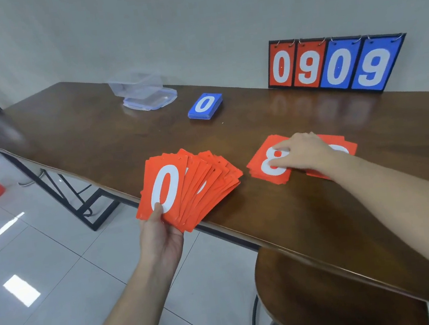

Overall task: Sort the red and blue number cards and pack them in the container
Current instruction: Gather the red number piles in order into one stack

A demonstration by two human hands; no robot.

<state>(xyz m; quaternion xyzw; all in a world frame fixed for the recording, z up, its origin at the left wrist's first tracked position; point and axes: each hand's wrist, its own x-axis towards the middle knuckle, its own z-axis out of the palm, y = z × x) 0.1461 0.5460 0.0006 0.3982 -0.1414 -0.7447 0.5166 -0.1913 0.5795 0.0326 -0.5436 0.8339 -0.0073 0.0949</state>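
Head cam: my left hand [159, 231] pinched the red fan [184, 189] to read numbers; right hand [304, 152], fingers flat, pressed red cards [267, 168] right of it. Blue stack [204, 105], container [138, 87] beyond.

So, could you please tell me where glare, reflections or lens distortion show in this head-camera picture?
Head view: the wide lens bows the table edge; the glossy top mirrors the scoreboard as a blurred reflection; bright light patches glare on the floor tiles; the clear container looks washed out against the wall; the red cards under the right hand stay sharp.
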